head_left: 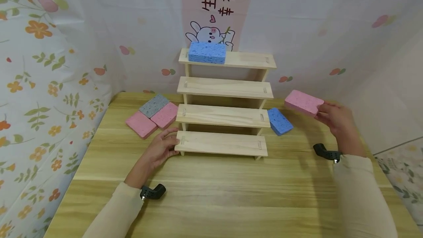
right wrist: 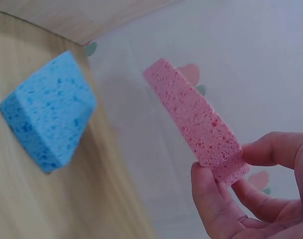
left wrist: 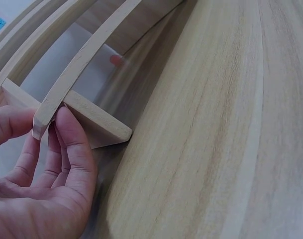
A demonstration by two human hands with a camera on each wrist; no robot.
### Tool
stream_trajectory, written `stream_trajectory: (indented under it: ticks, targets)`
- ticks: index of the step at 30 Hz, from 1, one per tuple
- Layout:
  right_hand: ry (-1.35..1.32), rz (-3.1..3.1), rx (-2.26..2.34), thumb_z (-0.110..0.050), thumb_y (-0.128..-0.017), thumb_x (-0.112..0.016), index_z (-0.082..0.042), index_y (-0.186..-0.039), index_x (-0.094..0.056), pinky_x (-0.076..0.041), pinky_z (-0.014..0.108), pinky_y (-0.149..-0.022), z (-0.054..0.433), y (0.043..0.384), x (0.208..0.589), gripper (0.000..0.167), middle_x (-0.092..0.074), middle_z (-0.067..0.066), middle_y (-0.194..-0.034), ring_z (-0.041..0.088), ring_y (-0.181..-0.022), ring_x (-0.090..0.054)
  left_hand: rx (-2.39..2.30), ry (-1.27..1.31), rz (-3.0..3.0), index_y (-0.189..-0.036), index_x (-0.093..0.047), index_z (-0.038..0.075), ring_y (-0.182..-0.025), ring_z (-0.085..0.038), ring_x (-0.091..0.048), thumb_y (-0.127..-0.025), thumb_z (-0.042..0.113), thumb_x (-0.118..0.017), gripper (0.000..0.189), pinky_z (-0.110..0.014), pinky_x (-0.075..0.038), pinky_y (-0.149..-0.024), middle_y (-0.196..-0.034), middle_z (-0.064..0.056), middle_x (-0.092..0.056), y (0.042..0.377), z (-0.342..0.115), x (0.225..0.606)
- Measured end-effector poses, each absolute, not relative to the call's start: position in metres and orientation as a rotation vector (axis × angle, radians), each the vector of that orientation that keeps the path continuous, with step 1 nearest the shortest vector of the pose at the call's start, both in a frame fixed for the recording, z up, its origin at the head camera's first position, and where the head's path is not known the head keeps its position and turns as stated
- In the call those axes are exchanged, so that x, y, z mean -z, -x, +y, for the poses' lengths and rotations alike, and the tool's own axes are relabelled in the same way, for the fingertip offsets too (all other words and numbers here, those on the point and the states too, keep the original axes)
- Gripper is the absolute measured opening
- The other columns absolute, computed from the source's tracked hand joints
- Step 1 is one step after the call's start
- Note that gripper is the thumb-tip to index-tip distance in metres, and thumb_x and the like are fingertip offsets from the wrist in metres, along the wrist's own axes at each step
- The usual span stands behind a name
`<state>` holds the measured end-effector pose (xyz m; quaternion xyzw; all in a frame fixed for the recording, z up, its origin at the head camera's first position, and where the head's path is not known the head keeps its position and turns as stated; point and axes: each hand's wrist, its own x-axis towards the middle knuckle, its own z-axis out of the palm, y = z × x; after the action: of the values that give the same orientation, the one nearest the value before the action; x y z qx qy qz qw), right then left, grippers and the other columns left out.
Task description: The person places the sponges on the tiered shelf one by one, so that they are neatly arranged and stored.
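Note:
A wooden stepped rack (head_left: 221,143) stands on the table against the back. My left hand (head_left: 162,147) pinches the left end of its lowest step; the left wrist view shows thumb and fingers (left wrist: 74,144) around that board's end. My right hand (head_left: 337,118) holds a pink sponge (head_left: 304,102) by its right end, raised above the table right of the rack. In the right wrist view, that sponge (right wrist: 196,117) is gripped between thumb and fingers. One blue sponge (head_left: 207,52) lies on the left part of the top step. Another blue sponge (head_left: 279,121) rests on the table at the rack's right side.
Left of the rack, a grey sponge (head_left: 154,106) lies against two pink sponges, one nearer the rack (head_left: 165,115) and one farther left (head_left: 141,124). A patterned cloth (head_left: 142,28) hangs behind the table (head_left: 211,194), and a flowered one (head_left: 43,102) hangs at the left.

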<state>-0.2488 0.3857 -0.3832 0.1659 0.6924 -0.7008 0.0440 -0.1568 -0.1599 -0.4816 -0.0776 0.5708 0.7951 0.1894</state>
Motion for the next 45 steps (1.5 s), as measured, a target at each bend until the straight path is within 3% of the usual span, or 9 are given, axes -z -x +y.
stream_trajectory:
  ticks: [7, 11, 17, 27, 29, 34, 39, 45]
  targets:
    - [-0.453, 2.268, 2.007, -0.028, -0.089, -0.07, -0.003, -0.147, -0.037, -0.055, 0.019, -0.073, 0.377, 0.25, 0.358, 0.071, -0.048, -0.003, -0.113, 0.003, -0.08, -0.065, -2.243, 0.209, 1.588, -0.148, -0.026, 0.002, -0.086, -0.015, -0.06, -0.096, -0.001, -0.052, 0.058, -0.026, -0.052, -0.067, -0.105, -0.001, -0.062, 0.156, -0.161, 0.482]
    - [-0.396, 2.326, 1.947, -0.032, -0.088, -0.07, 0.001, -0.151, -0.028, -0.054, 0.017, -0.073, 0.376, 0.251, 0.343, 0.083, -0.048, -0.005, -0.113, 0.002, -0.08, -0.066, -2.246, 0.208, 1.584, -0.146, -0.029, 0.002, -0.084, -0.015, -0.061, -0.096, -0.001, -0.051, 0.055, -0.026, -0.052, -0.066, -0.105, -0.001, -0.062, 0.155, -0.161, 0.482]
    - [-0.338, 2.303, 1.976, -0.03, -0.086, -0.074, -0.004, -0.149, -0.036, -0.054, 0.017, -0.073, 0.377, 0.254, 0.322, 0.078, -0.049, -0.004, -0.115, 0.004, -0.08, -0.069, -2.249, 0.215, 1.574, -0.144, -0.03, 0.004, -0.083, -0.015, -0.061, -0.096, -0.001, -0.051, 0.053, -0.026, -0.052, -0.065, -0.104, -0.002, -0.061, 0.156, -0.162, 0.481]
    - [-0.281, 2.359, 1.929, -0.032, -0.082, -0.077, -0.012, -0.127, -0.06, -0.055, 0.018, -0.07, 0.376, 0.264, 0.296, 0.052, -0.052, -0.001, -0.113, 0.007, -0.079, -0.069, -2.247, 0.206, 1.571, -0.145, -0.028, 0.002, -0.082, -0.014, -0.061, -0.096, 0.0, -0.052, 0.055, -0.026, -0.052, -0.065, -0.103, -0.002, -0.06, 0.157, -0.162, 0.48]
    - [-0.278, 2.346, 1.949, -0.031, -0.081, -0.078, -0.012, -0.124, -0.06, -0.055, 0.019, -0.068, 0.375, 0.266, 0.291, 0.051, -0.05, 0.0, -0.113, 0.008, -0.079, -0.068, -2.245, 0.201, 1.572, -0.146, -0.028, 0.002, -0.082, -0.014, -0.061, -0.096, 0.0, -0.052, 0.055, -0.025, -0.052, -0.065, -0.103, -0.002, -0.06, 0.157, -0.162, 0.481]
    - [-0.266, 2.364, 1.911, -0.03, -0.083, -0.077, -0.005, -0.142, -0.043, -0.055, 0.018, -0.068, 0.369, 0.273, 0.277, 0.073, -0.049, -0.001, -0.114, 0.007, -0.079, -0.067, -2.242, 0.213, 1.573, -0.146, -0.027, 0.002, -0.082, -0.014, -0.061, -0.096, 0.0, -0.052, 0.056, -0.026, -0.052, -0.065, -0.103, -0.002, -0.06, 0.157, -0.161, 0.481]
    - [-0.264, 2.389, 1.856, -0.032, -0.085, -0.074, -0.003, -0.15, -0.032, -0.055, 0.017, -0.067, 0.361, 0.279, 0.264, 0.083, -0.049, -0.003, -0.114, 0.007, -0.078, -0.067, -2.238, 0.221, 1.576, -0.147, -0.027, 0.002, -0.083, -0.014, -0.06, -0.096, 0.0, -0.053, 0.057, -0.026, -0.052, -0.066, -0.104, -0.001, -0.06, 0.157, -0.161, 0.481]
    - [-0.261, 2.322, 1.929, -0.029, -0.082, -0.078, -0.004, -0.15, -0.034, -0.055, 0.019, -0.066, 0.35, 0.285, 0.252, 0.084, -0.05, -0.002, -0.115, 0.009, -0.079, -0.067, -2.236, 0.213, 1.577, -0.147, -0.027, 0.002, -0.083, -0.014, -0.061, -0.096, 0.0, -0.053, 0.057, -0.026, -0.052, -0.066, -0.104, -0.001, -0.06, 0.156, -0.161, 0.481]
